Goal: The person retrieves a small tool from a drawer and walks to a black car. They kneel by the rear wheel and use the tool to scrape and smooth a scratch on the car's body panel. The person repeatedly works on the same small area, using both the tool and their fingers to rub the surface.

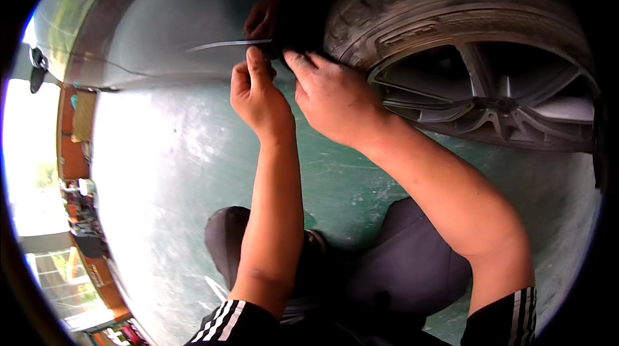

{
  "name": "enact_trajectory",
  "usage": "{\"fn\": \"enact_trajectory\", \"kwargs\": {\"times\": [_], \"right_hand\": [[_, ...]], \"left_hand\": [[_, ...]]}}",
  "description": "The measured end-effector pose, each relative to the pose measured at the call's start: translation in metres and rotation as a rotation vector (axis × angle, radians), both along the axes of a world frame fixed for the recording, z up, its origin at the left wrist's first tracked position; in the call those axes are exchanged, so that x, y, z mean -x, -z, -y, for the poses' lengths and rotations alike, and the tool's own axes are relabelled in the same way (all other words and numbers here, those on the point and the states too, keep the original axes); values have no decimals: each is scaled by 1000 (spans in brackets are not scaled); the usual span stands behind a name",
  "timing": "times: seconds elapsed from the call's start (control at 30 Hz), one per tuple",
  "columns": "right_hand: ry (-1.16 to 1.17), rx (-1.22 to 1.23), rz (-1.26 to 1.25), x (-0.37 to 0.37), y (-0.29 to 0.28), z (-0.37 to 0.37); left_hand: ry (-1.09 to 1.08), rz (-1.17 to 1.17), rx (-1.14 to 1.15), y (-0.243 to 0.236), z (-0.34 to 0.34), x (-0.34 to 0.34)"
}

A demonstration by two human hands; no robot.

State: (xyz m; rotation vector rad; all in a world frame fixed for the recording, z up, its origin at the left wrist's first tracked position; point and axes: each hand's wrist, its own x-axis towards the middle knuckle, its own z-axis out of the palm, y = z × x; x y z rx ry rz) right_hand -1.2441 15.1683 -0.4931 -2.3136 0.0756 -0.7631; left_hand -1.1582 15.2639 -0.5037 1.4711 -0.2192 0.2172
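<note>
Beside the tyre (361, 27), where the car panel (161, 37) meets the dark wheel opening (300, 17), both hands are close together. The left hand (263, 95) is mostly curled, its thumb raised just below a thin pale strip (235, 43) that runs along the panel. The right hand (338, 98) is partly bent, its fingertips at the dark edge. Whether either grips anything, I cannot tell. Work at this edge seems under way, not finished; how much is done or left is unclear. Raised marks (419, 29) on the tyre's sidewall are too blurred to read; no other writing is legible.
</note>
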Motion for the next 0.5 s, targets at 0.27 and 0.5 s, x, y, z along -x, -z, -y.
{"fn": "enact_trajectory", "kwargs": {"times": [0.27,0.5], "right_hand": [[33,42,-59,4,4,0],[37,93,-45,8,11,1]], "left_hand": [[200,-119,-134,-5,-17,-8],[181,-75,-411,-6,-18,-17]]}}
